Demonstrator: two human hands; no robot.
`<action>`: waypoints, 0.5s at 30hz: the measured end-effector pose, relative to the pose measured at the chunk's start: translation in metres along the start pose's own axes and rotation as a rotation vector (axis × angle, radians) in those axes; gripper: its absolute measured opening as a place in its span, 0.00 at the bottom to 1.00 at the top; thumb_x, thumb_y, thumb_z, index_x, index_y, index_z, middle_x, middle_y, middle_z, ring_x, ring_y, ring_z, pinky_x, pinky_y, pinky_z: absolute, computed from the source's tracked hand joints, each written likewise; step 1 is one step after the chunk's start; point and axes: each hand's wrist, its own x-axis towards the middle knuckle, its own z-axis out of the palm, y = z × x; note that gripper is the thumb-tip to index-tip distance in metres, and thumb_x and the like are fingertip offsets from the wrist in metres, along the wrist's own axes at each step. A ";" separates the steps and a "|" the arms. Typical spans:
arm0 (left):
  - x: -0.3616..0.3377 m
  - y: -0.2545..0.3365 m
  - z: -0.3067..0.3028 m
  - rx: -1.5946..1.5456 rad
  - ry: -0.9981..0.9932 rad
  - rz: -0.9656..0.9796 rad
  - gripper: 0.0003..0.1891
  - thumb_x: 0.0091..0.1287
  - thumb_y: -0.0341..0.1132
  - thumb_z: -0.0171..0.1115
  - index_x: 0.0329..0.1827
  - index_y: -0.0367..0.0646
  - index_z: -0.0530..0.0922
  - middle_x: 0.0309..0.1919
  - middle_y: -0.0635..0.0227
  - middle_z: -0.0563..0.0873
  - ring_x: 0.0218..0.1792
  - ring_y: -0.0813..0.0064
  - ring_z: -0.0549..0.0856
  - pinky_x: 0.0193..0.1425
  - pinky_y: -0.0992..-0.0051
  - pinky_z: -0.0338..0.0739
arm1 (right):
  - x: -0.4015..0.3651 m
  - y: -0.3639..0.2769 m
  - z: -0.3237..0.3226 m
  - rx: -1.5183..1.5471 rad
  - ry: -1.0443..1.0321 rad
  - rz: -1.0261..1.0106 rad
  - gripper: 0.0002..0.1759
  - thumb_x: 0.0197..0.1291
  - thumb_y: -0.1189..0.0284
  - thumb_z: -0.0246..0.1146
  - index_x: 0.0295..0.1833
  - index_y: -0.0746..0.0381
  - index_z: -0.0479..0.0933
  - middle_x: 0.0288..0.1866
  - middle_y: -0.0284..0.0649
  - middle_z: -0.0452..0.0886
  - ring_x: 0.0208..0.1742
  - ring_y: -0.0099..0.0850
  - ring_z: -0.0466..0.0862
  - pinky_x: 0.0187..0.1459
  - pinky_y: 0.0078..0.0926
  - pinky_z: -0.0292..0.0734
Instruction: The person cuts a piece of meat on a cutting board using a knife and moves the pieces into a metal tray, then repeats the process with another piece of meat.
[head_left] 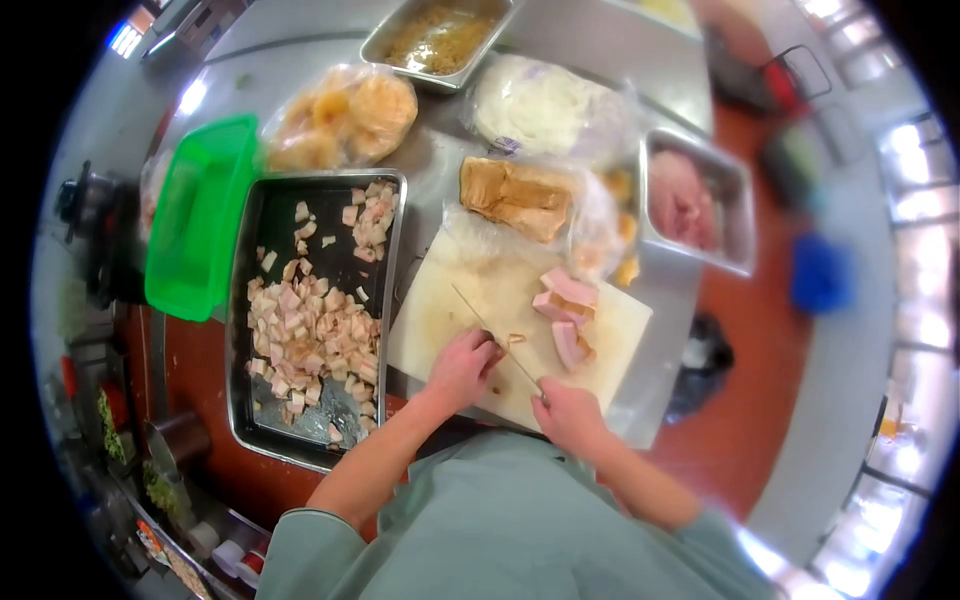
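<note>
My right hand (572,415) is closed around the handle of a knife (522,370), whose thin blade lies slantwise over the white cutting board (430,325). Beside the blade, my left hand (463,368) rests on the board with its fingers curled in; whatever is under them is hidden. A small brown-edged scrap (516,338) lies just right of the blade. Farther right on the board are several thick pink slices of meat with brown rind (568,345). Left of the board, a dark metal tray (300,425) holds a heap of diced pale pink meat (310,330).
A green plastic bin (200,215) stands left of the tray. Behind the board lie a brown block (515,195) on plastic and bagged food (345,115). A metal pan with raw meat (685,200) is at the right, another pan (435,40) at the back.
</note>
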 end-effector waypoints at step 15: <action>-0.005 0.005 0.001 -0.073 0.050 -0.068 0.13 0.62 0.22 0.67 0.50 0.37 0.83 0.53 0.52 0.85 0.57 0.47 0.84 0.59 0.54 0.82 | 0.010 -0.001 0.003 -0.019 -0.041 -0.025 0.11 0.71 0.65 0.64 0.49 0.62 0.77 0.32 0.57 0.86 0.36 0.62 0.87 0.41 0.59 0.81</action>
